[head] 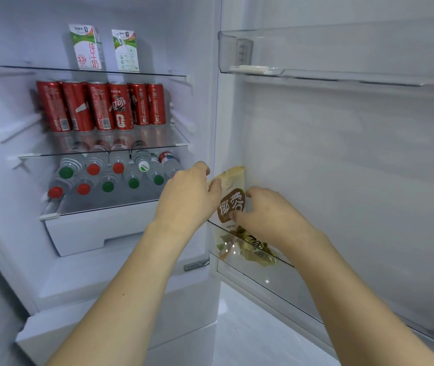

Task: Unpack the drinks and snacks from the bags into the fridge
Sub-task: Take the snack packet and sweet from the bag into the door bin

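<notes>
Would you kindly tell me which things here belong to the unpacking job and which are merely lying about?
Job in hand:
beige and brown snack packet, held by left hand and right hand
clear lower door bin
red drink cans
clear water bottles
white and green milk cartons

Lying about:
clear upper door bin
white drawer

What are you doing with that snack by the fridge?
A person is setting a snack bag upright into the lower door bin of the open fridge. The left hand and right hand both hold the bag. Red cans, water bottles and two milk cartons already sit on the shelves.
</notes>
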Demonstrator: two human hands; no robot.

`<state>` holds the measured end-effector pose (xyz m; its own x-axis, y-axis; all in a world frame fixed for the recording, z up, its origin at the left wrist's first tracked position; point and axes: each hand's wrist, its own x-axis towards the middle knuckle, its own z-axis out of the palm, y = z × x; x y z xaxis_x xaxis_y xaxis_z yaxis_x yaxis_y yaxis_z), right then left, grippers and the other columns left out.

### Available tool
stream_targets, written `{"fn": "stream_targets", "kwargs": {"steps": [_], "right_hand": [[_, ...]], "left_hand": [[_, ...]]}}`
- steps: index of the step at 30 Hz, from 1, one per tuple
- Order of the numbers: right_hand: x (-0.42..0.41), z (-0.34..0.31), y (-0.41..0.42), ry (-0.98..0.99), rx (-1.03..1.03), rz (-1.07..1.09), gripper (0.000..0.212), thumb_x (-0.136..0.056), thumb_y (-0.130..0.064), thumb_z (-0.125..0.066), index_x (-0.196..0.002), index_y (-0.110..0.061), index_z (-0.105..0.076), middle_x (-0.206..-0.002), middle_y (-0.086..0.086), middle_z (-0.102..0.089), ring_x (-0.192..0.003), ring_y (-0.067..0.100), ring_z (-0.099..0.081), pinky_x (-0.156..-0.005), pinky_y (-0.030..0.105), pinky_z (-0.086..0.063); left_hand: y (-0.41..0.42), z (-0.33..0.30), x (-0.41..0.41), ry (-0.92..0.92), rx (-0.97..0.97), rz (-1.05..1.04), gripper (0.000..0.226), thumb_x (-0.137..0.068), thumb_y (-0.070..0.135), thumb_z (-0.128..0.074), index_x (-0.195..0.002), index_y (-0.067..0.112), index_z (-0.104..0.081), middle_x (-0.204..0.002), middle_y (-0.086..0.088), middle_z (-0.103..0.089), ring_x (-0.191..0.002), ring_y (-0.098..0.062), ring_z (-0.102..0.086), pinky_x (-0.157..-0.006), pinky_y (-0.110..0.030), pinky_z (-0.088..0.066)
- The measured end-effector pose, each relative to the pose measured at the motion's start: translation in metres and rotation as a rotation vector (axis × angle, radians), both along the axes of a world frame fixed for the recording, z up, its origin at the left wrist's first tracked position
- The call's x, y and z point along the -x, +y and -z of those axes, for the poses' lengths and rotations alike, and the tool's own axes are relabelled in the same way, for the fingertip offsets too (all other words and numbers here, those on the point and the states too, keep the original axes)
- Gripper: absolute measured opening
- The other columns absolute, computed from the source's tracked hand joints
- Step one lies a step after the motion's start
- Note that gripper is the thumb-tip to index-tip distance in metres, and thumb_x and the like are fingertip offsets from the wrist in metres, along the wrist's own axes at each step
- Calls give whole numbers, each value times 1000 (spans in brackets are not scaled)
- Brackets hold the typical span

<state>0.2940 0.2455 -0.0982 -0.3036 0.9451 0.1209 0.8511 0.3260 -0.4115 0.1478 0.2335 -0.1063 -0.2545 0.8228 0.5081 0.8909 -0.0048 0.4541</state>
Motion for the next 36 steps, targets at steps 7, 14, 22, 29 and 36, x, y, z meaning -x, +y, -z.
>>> {"fn": "stream_targets", "kwargs": {"steps": [7,14,22,29,36], "right_hand": [[7,-3,-7,-14,-180,-95,52,-95,-39,-50,-139,-13,-42,-141,4,-44,-131,23,-41,-102,31,-35],[18,-4,-13,-125,-197,-312,66,-102,-45,-31,-153,-8,-13,-162,9,-8,-149,21,-3,-121,37,-5],[42,0,-24,-200,-173,-565,65,-104,-45,-19,-155,-12,3,-163,5,11,-149,18,13,-119,36,8],[74,6,-50,-183,-190,-713,64,-104,-43,-20,-155,-10,1,-163,6,10,-149,20,12,-119,37,9],[108,6,-91,-172,-135,-872,63,-105,-40,-19,-155,-10,4,-162,5,12,-149,19,14,-119,36,9]], "left_hand": [[-21,2,15,97,-26,-46,36,-99,36,-46,-126,14,-55,-114,-7,-64,-104,-31,-59,-72,-35,-41],[-49,9,19,102,-13,-117,38,-100,39,-47,-125,12,-54,-121,-6,-63,-104,-24,-59,-75,-33,-41],[-95,20,42,165,98,-318,45,-103,38,-37,-139,12,-43,-140,-3,-50,-124,-18,-50,-88,-31,-41],[-143,23,55,198,165,-480,49,-104,35,-34,-146,10,-37,-151,-5,-41,-138,-19,-38,-105,-35,-37],[-214,25,69,176,219,-623,47,-104,35,-33,-144,12,-41,-148,-4,-45,-136,-20,-41,-103,-34,-40]]}}
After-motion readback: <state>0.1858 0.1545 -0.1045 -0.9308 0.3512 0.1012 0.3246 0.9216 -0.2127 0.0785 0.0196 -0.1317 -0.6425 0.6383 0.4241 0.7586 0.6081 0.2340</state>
